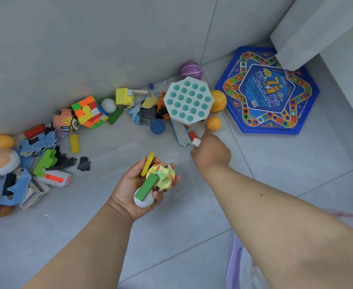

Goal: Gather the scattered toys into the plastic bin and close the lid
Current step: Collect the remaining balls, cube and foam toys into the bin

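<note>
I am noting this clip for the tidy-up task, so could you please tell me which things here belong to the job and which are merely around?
Belong to the job:
- left hand holding green block, yellow block, white ball
- right hand at the red-and-white block
- orange ball
- puzzle cube
- blue ball

Merely around:
- grey wall
- floor tiles

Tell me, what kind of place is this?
Probably a room corner at home: toys such as a cube and a board game lie on a grey tiled floor along a wall.
</note>
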A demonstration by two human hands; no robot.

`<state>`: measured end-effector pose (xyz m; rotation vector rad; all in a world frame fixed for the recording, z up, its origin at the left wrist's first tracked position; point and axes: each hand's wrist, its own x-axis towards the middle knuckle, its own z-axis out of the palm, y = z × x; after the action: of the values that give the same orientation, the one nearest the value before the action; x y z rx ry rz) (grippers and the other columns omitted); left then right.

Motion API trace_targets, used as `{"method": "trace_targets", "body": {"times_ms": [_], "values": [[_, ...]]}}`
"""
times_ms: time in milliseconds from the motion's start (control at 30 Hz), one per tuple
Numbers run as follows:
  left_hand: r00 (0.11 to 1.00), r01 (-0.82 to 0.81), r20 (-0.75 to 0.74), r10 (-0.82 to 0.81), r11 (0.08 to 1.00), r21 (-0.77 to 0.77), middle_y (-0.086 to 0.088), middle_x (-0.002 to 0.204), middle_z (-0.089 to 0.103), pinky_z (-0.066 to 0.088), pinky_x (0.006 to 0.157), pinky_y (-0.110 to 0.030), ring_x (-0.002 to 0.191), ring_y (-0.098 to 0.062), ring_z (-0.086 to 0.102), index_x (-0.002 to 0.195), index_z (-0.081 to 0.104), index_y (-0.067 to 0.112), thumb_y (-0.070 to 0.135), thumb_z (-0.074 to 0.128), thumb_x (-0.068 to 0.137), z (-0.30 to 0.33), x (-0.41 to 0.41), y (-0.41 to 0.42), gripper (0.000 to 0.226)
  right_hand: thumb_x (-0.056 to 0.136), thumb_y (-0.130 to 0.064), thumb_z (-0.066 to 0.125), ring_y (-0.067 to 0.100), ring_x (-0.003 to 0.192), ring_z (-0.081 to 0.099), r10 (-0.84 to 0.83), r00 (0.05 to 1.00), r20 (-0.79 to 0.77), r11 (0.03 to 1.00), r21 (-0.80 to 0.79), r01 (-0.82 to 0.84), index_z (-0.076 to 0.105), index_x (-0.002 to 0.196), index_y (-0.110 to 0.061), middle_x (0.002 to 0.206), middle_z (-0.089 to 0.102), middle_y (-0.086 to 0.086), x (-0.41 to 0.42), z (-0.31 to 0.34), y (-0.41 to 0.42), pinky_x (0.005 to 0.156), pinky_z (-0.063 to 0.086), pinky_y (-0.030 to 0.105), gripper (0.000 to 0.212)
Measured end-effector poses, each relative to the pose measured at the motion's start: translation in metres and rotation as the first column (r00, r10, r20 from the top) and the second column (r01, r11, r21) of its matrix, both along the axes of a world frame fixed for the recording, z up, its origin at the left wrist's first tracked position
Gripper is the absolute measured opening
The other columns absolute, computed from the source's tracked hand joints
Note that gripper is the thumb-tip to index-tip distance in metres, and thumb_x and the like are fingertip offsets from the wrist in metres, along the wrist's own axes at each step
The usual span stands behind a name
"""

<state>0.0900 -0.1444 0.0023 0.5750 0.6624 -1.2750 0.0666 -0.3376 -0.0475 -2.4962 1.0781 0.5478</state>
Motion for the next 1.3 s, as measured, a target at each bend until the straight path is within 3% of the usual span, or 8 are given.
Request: {"method": "trace_targets", "body": {"times_ms": [67, 333, 433, 567, 733, 933, 1100, 1300], "values": [[1.000, 0.007, 0.009, -0.007, 1.000, 0.024, -0.008, 0.111, 0.063, 0.047, 0.039, -0.020, 0.103, -0.034, 0.062, 0.078, 0.070, 0.022, 0.046, 0.046, 0.091, 0.003, -0.001, -0.001, 0.036, 0.086, -0.031, 0.056, 0.029, 0.094, 0.061, 0.001, 1.000, 0.009, 1.000, 0.013, -0.001, 0.040, 0.126, -0.014, 0.106, 0.059, 0.007, 0.002, 0.002, -0.001, 0.063, 0.040, 0.030, 0.046], [1.000, 0.002, 0.002, -0.002, 1.000, 0.014, -0.009, 0.110, 0.064, 0.048, 0.039, -0.020, 0.102, -0.034, 0.062, 0.079, 0.070, 0.021, 0.046, 0.045, 0.091, 0.008, 0.000, -0.002, 0.037, 0.083, -0.036, 0.059, 0.029, 0.093, 0.059, 0.013, 1.000, 0.015, 0.996, 0.085, -0.014, 0.053, 0.101, -0.011, 0.102, 0.060, 0.008, -0.003, 0.009, -0.013, 0.063, 0.038, 0.029, 0.031], [1.000, 0.006, 0.008, -0.006, 1.000, 0.010, -0.008, 0.110, 0.064, 0.047, 0.039, -0.021, 0.101, -0.034, 0.063, 0.078, 0.070, 0.021, 0.046, 0.044, 0.092, 0.008, 0.001, -0.003, 0.038, 0.079, -0.029, 0.062, 0.030, 0.084, 0.059, -0.124, 0.976, 0.180, 0.991, 0.066, 0.114, 0.055, 0.095, -0.013, 0.087, 0.061, 0.005, -0.021, 0.015, -0.017, 0.060, 0.035, 0.028, 0.024], [1.000, 0.008, 0.017, -0.008, 1.000, 0.013, -0.008, 0.110, 0.064, 0.047, 0.038, -0.020, 0.101, -0.034, 0.063, 0.077, 0.070, 0.021, 0.046, 0.044, 0.091, 0.010, 0.000, -0.006, 0.039, 0.075, -0.023, 0.066, 0.032, 0.082, 0.057, -0.237, 0.850, 0.470, 0.958, -0.031, 0.284, 0.058, 0.096, -0.011, 0.107, 0.057, 0.008, -0.028, 0.023, -0.038, 0.061, 0.035, 0.029, 0.026], [1.000, 0.013, -0.004, -0.013, 1.000, -0.015, -0.008, 0.111, 0.064, 0.048, 0.039, -0.021, 0.103, -0.034, 0.062, 0.078, 0.070, 0.021, 0.045, 0.049, 0.089, 0.005, -0.003, -0.007, 0.034, 0.080, -0.026, 0.066, 0.027, 0.084, 0.055, -0.158, 0.927, 0.340, 0.987, 0.019, 0.162, 0.056, 0.101, -0.010, 0.116, 0.049, 0.009, -0.013, 0.019, -0.068, 0.064, 0.037, 0.029, 0.028], [1.000, 0.022, 0.001, -0.022, 0.996, -0.088, -0.009, 0.114, 0.064, 0.050, 0.042, -0.022, 0.106, -0.036, 0.061, 0.083, 0.070, 0.020, 0.035, 0.080, 0.069, -0.004, -0.001, -0.006, 0.022, 0.080, -0.025, 0.067, 0.020, 0.079, 0.052, -0.164, 0.952, 0.257, 0.970, 0.217, 0.108, 0.057, 0.098, -0.013, 0.110, 0.049, 0.008, -0.019, 0.008, -0.069, 0.070, 0.043, 0.029, 0.024], [1.000, 0.021, -0.008, -0.021, 0.999, -0.041, -0.008, 0.113, 0.063, 0.048, 0.040, -0.021, 0.105, -0.035, 0.061, 0.080, 0.070, 0.021, 0.042, 0.060, 0.084, -0.004, -0.001, -0.008, 0.023, 0.081, -0.025, 0.067, 0.030, 0.078, 0.065, -0.179, 0.962, 0.207, 0.944, 0.313, 0.108, 0.057, 0.097, -0.015, 0.105, 0.044, 0.004, -0.013, 0.008, -0.067, 0.068, 0.058, 0.045, 0.022], [1.000, 0.007, 0.013, -0.007, 1.000, -0.020, -0.007, 0.112, 0.065, 0.047, 0.040, -0.019, 0.104, -0.035, 0.062, 0.079, 0.069, 0.022, 0.043, 0.058, 0.085, 0.007, 0.000, -0.007, 0.024, 0.083, -0.018, 0.064, 0.026, 0.064, 0.069, -0.358, 0.911, 0.206, 0.863, 0.446, 0.238, 0.054, 0.092, -0.015, 0.099, 0.057, 0.012, -0.018, 0.020, -0.055, 0.049, 0.056, 0.032, 0.014]]}}
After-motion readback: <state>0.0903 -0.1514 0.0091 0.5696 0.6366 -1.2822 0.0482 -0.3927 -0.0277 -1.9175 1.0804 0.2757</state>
